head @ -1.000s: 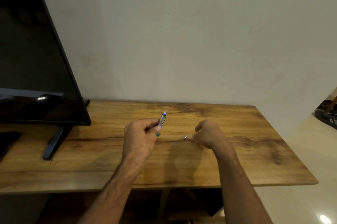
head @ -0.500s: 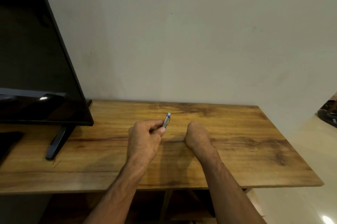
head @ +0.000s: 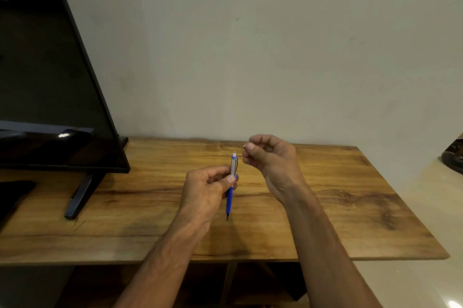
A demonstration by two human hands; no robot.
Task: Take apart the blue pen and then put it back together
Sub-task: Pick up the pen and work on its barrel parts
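My left hand (head: 208,192) holds the blue pen (head: 229,200) upright over the wooden table (head: 338,220). The pen's silver upper half points away from me and its blue lower half and dark tip point down toward me. My thumb and fingers pinch it at the middle. My right hand (head: 270,159) is raised just right of the pen's top, with thumb and forefinger pinched together. They seem to grip a tiny pen part, which is barely visible at the fingertips.
A large black TV (head: 50,82) stands at the left on a dark foot (head: 80,195). A dark flat object (head: 12,192) lies at the far left edge. The wall rises directly behind the table. Pale floor (head: 438,220) lies to the right.
My right hand came off the table, where a small silver part lay, and rose beside the pen's top. My left hand turned the pen more upright, so its blue lower half now shows.
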